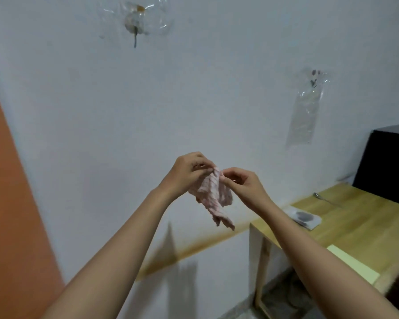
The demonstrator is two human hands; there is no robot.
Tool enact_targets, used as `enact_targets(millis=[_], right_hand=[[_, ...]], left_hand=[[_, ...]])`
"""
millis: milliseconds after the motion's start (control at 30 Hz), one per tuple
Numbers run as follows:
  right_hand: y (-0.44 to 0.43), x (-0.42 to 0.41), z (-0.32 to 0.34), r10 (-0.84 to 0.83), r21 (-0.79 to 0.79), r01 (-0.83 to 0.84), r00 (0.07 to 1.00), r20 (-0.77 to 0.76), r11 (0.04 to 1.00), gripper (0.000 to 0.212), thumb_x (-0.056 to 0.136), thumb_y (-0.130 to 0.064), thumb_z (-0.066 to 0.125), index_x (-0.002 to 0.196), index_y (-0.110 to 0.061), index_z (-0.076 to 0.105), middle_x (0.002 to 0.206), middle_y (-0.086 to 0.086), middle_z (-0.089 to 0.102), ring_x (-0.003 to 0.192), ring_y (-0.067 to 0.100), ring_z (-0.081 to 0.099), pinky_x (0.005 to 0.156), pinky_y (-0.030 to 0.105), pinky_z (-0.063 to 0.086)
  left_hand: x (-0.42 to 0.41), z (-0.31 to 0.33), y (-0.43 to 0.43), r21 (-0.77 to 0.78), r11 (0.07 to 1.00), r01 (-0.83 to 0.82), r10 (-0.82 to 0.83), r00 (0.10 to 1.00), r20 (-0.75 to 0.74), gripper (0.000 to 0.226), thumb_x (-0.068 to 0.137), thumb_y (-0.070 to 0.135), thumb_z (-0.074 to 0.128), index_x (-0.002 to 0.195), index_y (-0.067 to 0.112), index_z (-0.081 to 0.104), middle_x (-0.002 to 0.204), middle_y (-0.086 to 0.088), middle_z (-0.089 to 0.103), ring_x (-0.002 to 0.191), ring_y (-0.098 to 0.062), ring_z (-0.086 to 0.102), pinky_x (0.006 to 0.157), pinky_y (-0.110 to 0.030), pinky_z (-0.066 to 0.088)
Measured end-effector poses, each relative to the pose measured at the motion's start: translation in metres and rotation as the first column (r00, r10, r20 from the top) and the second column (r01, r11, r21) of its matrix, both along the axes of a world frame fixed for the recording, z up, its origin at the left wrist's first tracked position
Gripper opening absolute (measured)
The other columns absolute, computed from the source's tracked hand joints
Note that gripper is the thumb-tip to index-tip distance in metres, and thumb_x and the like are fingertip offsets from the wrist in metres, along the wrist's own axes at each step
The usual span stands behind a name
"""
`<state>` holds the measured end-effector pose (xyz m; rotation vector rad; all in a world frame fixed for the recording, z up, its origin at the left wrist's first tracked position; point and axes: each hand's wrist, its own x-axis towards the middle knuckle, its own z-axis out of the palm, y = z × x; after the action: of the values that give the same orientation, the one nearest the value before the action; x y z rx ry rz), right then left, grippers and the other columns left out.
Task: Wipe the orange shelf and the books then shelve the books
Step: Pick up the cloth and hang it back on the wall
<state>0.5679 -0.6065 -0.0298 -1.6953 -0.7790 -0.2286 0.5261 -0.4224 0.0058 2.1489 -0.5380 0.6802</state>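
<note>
A pink striped cloth (213, 196) is being held up in mid-air before the white wall (194, 88). Its top edge is being pinched by the left hand (184, 173) and the right hand (242, 185), with the two sets of curled fingertips almost touching and the rest of the cloth hanging loose below. An orange panel (12, 203) is being shown along the left edge, well apart from the cloth. To the right, a spoon (327, 200) and a pale yellow sheet (352, 263) are being carried by the wooden table (366, 229).
</note>
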Motion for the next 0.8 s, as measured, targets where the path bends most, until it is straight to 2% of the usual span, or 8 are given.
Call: enact_targets(millis=[167, 300, 367, 433, 533, 633, 700, 800], right_hand=[[0.024, 0.033, 0.019, -0.08, -0.054, 0.087, 0.988, 0.13, 0.995, 0.011, 0.093, -0.015, 0.053, 0.084, -0.017, 0.06, 0.078, -0.004, 0.061, 0.069, 0.004, 0.054, 0.064, 0.013, 0.043], [0.053, 0.06, 0.056, -0.073, -0.108, 0.101, 0.968, 0.239, 0.989, 0.01, 0.096, -0.012, 0.047, 0.088, -0.014, 0.053, 0.079, -0.009, 0.056, 0.071, 0.007, 0.052, 0.063, 0.011, 0.039], [0.064, 0.07, 0.079, -0.024, -0.128, 0.058, 0.966, 0.256, 0.99, 0.012, 0.095, -0.009, 0.047, 0.088, -0.015, 0.054, 0.08, -0.008, 0.057, 0.069, 0.006, 0.051, 0.063, 0.013, 0.039], [0.075, 0.075, 0.104, 0.047, -0.084, -0.024, 0.959, 0.278, 0.996, 0.018, 0.091, -0.005, 0.046, 0.084, -0.019, 0.055, 0.079, -0.006, 0.058, 0.07, 0.006, 0.051, 0.065, 0.015, 0.04], [0.098, 0.077, 0.141, 0.069, -0.023, -0.066, 0.912, 0.404, 0.998, 0.016, 0.078, -0.008, 0.049, 0.077, -0.019, 0.06, 0.083, 0.002, 0.057, 0.075, 0.006, 0.05, 0.07, 0.016, 0.037], [0.126, 0.08, 0.177, 0.0, 0.056, -0.036, 0.842, 0.539, 0.998, 0.015, 0.075, -0.012, 0.058, 0.076, -0.02, 0.07, 0.085, 0.006, 0.054, 0.079, 0.003, 0.052, 0.072, 0.011, 0.038], [0.143, 0.085, 0.2, -0.078, 0.143, -0.012, 0.792, 0.606, 0.99, 0.008, 0.076, -0.022, 0.067, 0.08, -0.02, 0.074, 0.082, 0.005, 0.053, 0.077, 0.005, 0.053, 0.072, 0.015, 0.041], [0.169, 0.093, 0.234, -0.177, 0.243, 0.01, 0.717, 0.674, 0.97, 0.009, 0.072, -0.03, 0.075, 0.079, -0.024, 0.075, 0.078, -0.004, 0.05, 0.073, 0.004, 0.052, 0.071, 0.02, 0.043]], left_hand=[[0.026, 0.007, 0.021, 0.068, 0.991, -0.119, 0.118, 0.993, 0.02, 0.006, 0.086, 0.017, 0.065, 0.09, 0.019, 0.069, 0.088, 0.007, 0.062, 0.084, -0.004, 0.057, 0.077, -0.017, 0.044], [0.038, 0.026, 0.048, 0.154, 0.97, -0.186, 0.199, 0.977, -0.073, 0.006, 0.086, 0.025, 0.065, 0.086, 0.02, 0.064, 0.088, 0.006, 0.059, 0.078, -0.003, 0.053, 0.07, -0.018, 0.039], [0.039, 0.043, 0.065, 0.144, 0.963, -0.226, 0.236, 0.97, -0.055, 0.011, 0.088, 0.027, 0.062, 0.087, 0.017, 0.065, 0.087, 0.006, 0.063, 0.076, -0.002, 0.055, 0.069, -0.019, 0.041], [0.038, 0.067, 0.081, 0.098, 0.956, -0.277, 0.274, 0.961, 0.041, 0.013, 0.09, 0.026, 0.06, 0.088, 0.015, 0.066, 0.084, 0.006, 0.066, 0.075, -0.006, 0.059, 0.068, -0.02, 0.045], [0.036, 0.11, 0.1, 0.035, 0.931, -0.364, 0.347, 0.908, 0.235, 0.009, 0.088, 0.02, 0.063, 0.088, 0.013, 0.067, 0.084, 0.003, 0.069, 0.08, -0.011, 0.062, 0.074, -0.022, 0.046], [0.036, 0.151, 0.114, 0.0, 0.894, -0.449, 0.412, 0.821, 0.395, 0.007, 0.087, 0.019, 0.064, 0.088, 0.013, 0.068, 0.086, 0.003, 0.068, 0.083, -0.012, 0.061, 0.077, -0.023, 0.046], [0.038, 0.174, 0.122, -0.017, 0.863, -0.504, 0.448, 0.751, 0.485, 0.008, 0.086, 0.017, 0.065, 0.089, 0.011, 0.069, 0.088, 0.0, 0.069, 0.084, -0.014, 0.061, 0.078, -0.025, 0.046], [0.04, 0.205, 0.137, -0.08, 0.807, -0.585, 0.513, 0.628, 0.585, 0.009, 0.085, 0.015, 0.064, 0.089, 0.01, 0.07, 0.09, -0.003, 0.07, 0.085, -0.016, 0.061, 0.077, -0.027, 0.046]])
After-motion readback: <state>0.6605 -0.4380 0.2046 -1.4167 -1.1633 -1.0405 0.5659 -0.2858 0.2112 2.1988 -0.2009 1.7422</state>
